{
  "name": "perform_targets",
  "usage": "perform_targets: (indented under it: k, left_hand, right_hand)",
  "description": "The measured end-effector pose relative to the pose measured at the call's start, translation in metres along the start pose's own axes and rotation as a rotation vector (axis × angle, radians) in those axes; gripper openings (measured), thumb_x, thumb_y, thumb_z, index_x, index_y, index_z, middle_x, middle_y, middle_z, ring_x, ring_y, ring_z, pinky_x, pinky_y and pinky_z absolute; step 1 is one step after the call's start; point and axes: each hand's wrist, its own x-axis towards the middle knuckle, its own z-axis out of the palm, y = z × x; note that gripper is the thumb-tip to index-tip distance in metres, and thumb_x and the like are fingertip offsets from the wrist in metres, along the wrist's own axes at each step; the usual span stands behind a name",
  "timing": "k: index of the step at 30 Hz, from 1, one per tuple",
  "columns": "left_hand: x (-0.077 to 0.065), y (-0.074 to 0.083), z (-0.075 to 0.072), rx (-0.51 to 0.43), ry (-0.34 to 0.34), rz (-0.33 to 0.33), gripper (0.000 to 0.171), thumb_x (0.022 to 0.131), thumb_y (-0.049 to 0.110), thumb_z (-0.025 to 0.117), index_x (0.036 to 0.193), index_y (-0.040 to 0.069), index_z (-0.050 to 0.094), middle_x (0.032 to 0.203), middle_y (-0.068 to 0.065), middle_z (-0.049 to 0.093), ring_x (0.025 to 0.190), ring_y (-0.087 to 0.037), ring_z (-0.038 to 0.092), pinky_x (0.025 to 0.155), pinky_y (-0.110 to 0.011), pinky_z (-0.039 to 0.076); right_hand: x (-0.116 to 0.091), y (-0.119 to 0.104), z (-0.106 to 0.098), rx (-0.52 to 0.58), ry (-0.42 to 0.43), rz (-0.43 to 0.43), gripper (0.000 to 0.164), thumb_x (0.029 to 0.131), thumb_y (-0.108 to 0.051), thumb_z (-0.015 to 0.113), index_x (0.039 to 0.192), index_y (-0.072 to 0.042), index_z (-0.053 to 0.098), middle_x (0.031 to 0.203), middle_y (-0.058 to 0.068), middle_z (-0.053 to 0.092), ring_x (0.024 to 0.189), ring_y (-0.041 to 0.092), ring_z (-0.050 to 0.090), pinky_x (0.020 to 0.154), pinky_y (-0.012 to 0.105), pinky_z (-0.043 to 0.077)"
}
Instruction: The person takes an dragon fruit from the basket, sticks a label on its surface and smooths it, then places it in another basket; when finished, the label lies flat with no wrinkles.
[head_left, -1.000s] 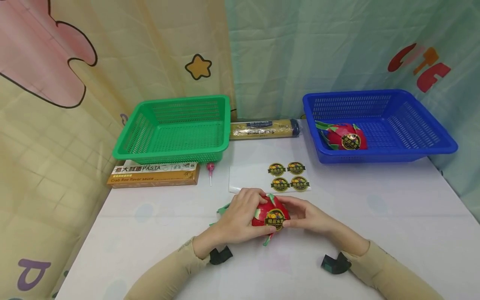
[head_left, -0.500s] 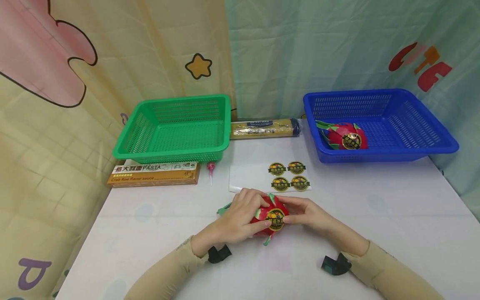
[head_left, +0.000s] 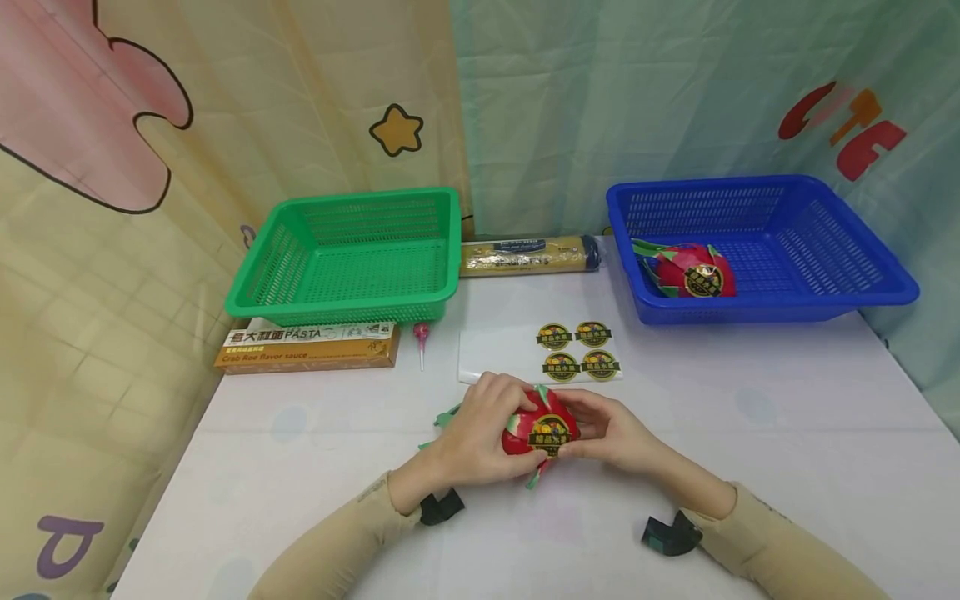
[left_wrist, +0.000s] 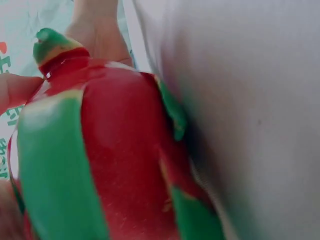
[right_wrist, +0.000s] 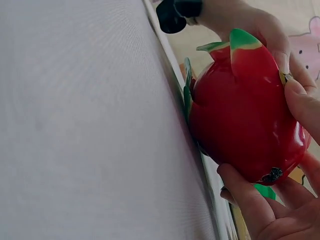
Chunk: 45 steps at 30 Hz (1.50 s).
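Observation:
A red dragon fruit with green-tipped scales lies on its side between both hands, close over the table. A round black-and-gold sticker sits on its near face. My left hand grips the fruit from the left, fingers over its top and thumb at the sticker's lower left. From the other side my right hand holds the fruit's end, its thumb at the sticker's lower right edge. In the right wrist view the fruit shows its dark end spot between thumb and fingers. Glossy red skin and green scales fill the left wrist view.
Behind the fruit lies a white sheet with several more stickers. A green basket stands back left; a blue basket holding another stickered dragon fruit stands back right. Nearby are a pasta box, lollipop and spaghetti pack.
Both thumbs have shifted on the sticker: the left one drew back, then returned, and the right one slid down to the lower edge. The dragon fruit stays in nearly the same place.

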Motion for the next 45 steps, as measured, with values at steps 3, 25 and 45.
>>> perform_targets:
  k: [3,25,45]
  left_hand:
    - [0.001,-0.002,0.002,-0.025,0.028,-0.015,0.043,0.072,0.043,0.072,0.097,0.017,0.049,0.11,0.005,0.052,0.097,-0.011,0.04,0.077,-0.028,0.035]
    - [-0.001,0.001,0.005,0.033,0.07,-0.007,0.028,0.092,0.045,0.053,0.095,0.016,0.05,0.111,0.0,0.053,0.097,-0.014,0.04,0.079,-0.029,0.034]
    - [0.003,0.004,0.013,-0.001,0.22,-0.067,0.027,0.086,0.04,0.062,0.084,0.016,0.05,0.095,0.006,0.058,0.085,-0.01,0.045,0.071,-0.024,0.036]
  right_hand:
    - [0.0,-0.001,0.0,-0.03,0.001,0.0,0.066,0.078,0.001,0.074,0.134,0.009,0.041,0.132,0.03,0.045,0.113,0.008,0.055,0.08,0.034,0.052]
    - [0.003,-0.002,-0.006,0.034,0.042,0.112,0.045,0.089,-0.005,0.062,0.131,0.005,0.049,0.133,0.009,0.053,0.113,0.012,0.055,0.082,0.03,0.051]
    - [0.003,-0.01,0.004,0.015,0.097,0.117,0.041,0.088,-0.004,0.063,0.125,0.006,0.051,0.126,0.012,0.052,0.107,0.013,0.06,0.079,0.032,0.052]
